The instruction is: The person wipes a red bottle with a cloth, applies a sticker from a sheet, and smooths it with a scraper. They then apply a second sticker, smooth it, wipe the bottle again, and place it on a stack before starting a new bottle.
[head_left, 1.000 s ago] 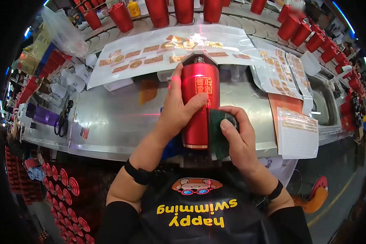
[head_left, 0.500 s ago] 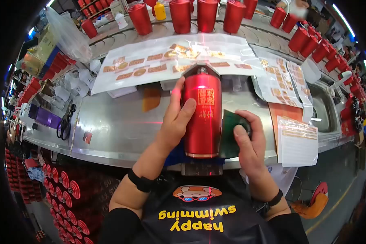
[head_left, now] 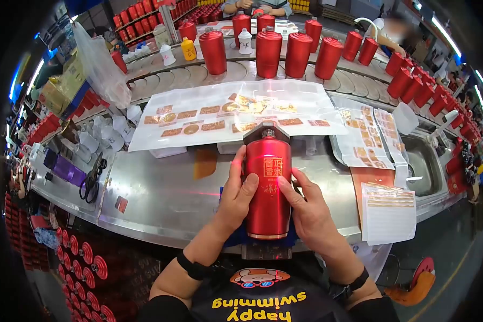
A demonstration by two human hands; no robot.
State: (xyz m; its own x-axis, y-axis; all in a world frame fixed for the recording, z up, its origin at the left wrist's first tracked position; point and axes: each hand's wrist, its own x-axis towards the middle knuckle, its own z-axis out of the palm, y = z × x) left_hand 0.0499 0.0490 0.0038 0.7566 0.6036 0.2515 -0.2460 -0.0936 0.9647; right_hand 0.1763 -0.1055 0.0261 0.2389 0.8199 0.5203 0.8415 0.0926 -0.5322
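A red metallic bottle [head_left: 269,212] with gold lettering lies between my hands at the bench's front edge, its neck end pointing away from me against a dark angular holder [head_left: 266,129]. My left hand [head_left: 233,194] is closed around the bottle's left side, thumb on the front. On the opposite side my right hand [head_left: 309,211] grips it, thumb beside the gold lettering and the other fingers partly hidden. Beyond the bottle, a clear sheet of gold-and-red decals [head_left: 161,121] is spread on the bench. The green scraper cannot be seen now.
Red bottles [head_left: 213,52] stand along a curved conveyor [head_left: 193,72] at the back. Scissors [head_left: 93,178] and a purple bottle [head_left: 65,167] lie left. More decal sheets [head_left: 359,134], a stack of papers [head_left: 389,214] and a sink [head_left: 426,166] are right. People work beyond the conveyor.
The green scraper in my right hand has gone from view, and that hand has moved left onto the bottle. My left hand keeps its hold. The camera view has tilted up.
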